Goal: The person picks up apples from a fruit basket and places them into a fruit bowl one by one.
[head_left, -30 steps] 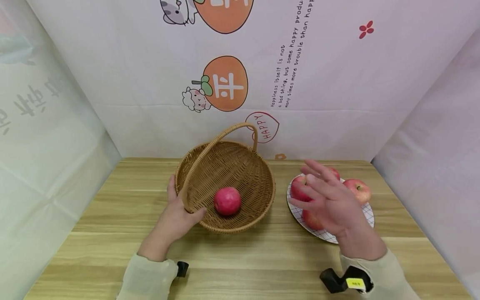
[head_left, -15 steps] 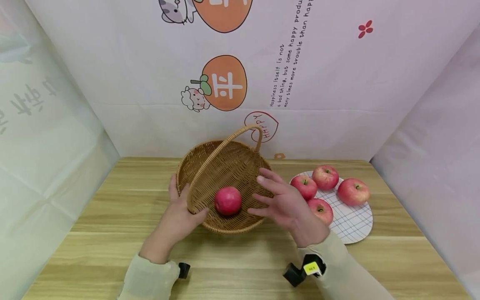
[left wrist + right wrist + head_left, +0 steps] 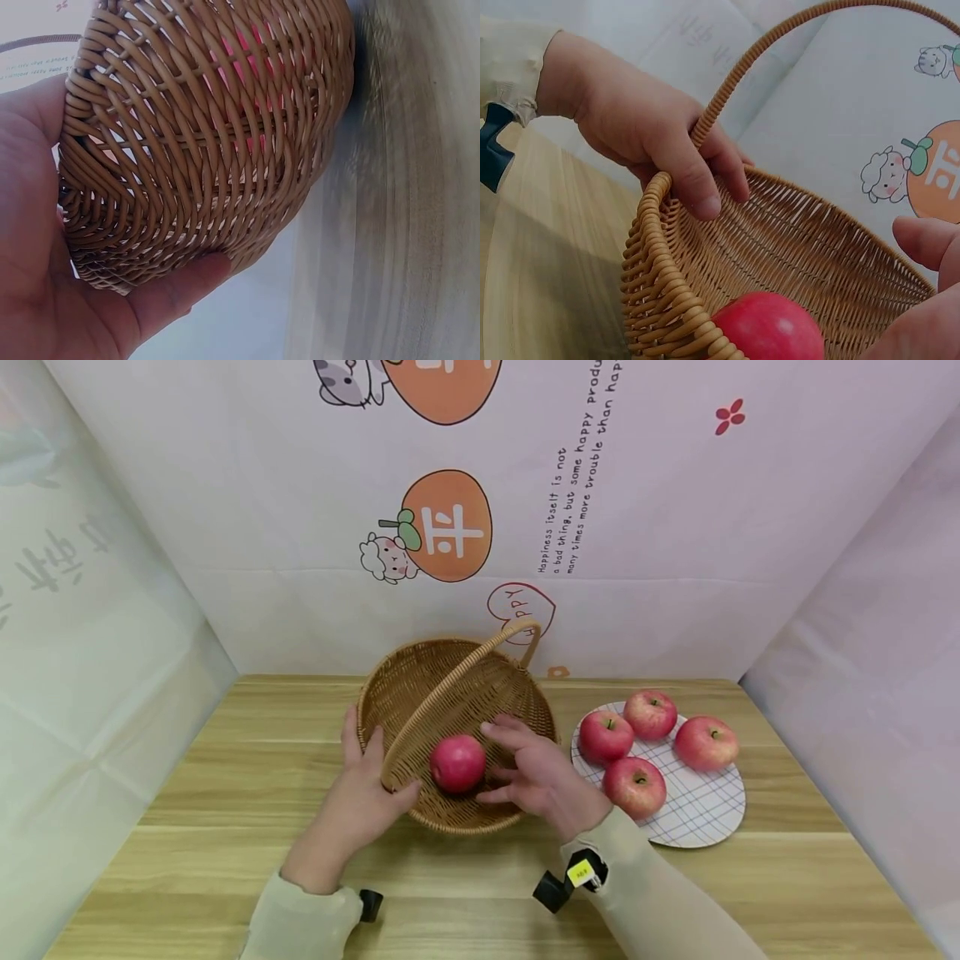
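A round wicker basket [image 3: 408,677] with an arched handle stands on the table, its opening turned toward me. My left hand [image 3: 362,802] grips its left rim beside the handle's base, thumb inside and fingers on the outer weave, as the left wrist view shows. One red apple [image 3: 457,763] lies in the basket's near part; its red shows through the weave in the left wrist view. My right hand [image 3: 543,777] reaches over the right rim with spread fingers, fingertips just right of the apple. In the right wrist view part of this hand [image 3: 930,300] shows at the lower right, holding nothing.
Right of the basket lies a white checked plate [image 3: 705,814] bearing several apples, among them a near one [image 3: 634,787] and one at the right [image 3: 707,744]. A printed white cloth [image 3: 645,610] hangs close behind the basket. The wooden table [image 3: 247,760] ends there.
My right hand has moved left from over the plate to inside the basket's right side, uncovering the plate's apples. The basket has turned slightly, its handle swinging right, with my left hand still on the rim.
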Tool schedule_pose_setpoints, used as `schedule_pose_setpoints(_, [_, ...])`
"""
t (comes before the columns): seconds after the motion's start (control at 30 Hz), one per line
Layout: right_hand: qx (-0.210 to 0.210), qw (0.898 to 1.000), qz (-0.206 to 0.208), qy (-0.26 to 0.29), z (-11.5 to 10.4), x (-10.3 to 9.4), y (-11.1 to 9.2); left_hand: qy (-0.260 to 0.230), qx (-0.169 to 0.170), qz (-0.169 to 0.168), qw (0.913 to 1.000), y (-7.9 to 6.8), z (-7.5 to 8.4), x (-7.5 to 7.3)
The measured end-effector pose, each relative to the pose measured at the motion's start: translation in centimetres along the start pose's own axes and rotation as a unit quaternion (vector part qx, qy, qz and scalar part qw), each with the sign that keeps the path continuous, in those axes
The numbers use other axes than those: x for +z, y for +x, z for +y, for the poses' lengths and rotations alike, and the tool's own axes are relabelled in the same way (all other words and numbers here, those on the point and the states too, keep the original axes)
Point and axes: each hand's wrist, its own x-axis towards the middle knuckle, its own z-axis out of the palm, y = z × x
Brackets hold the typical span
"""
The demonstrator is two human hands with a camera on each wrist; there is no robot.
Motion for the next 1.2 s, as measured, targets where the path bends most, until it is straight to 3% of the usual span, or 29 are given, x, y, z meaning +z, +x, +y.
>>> schedule_pose_setpoints(0.73, [-0.002, 1.0, 0.023, -0.01, 2.2, 0.9, 2.5, 0.026, 0.025, 0.012, 0.9993, -0.1, 0.3, 0.1])
schedule_pose_setpoints(1.0, [-0.011, 0.998, 0.026, -0.05, 2.9, 1.4, 3.0, 0.023, 0.024, 0.012, 0.9994, -0.1, 0.3, 0.1])
schedule_pose_setpoints(1.2, [-0.025, 0.993, 0.051, -0.103, 3.3, 1.9, 3.1, 0.019, 0.025, 0.01, 0.9994, 0.0, 0.3, 0.1])
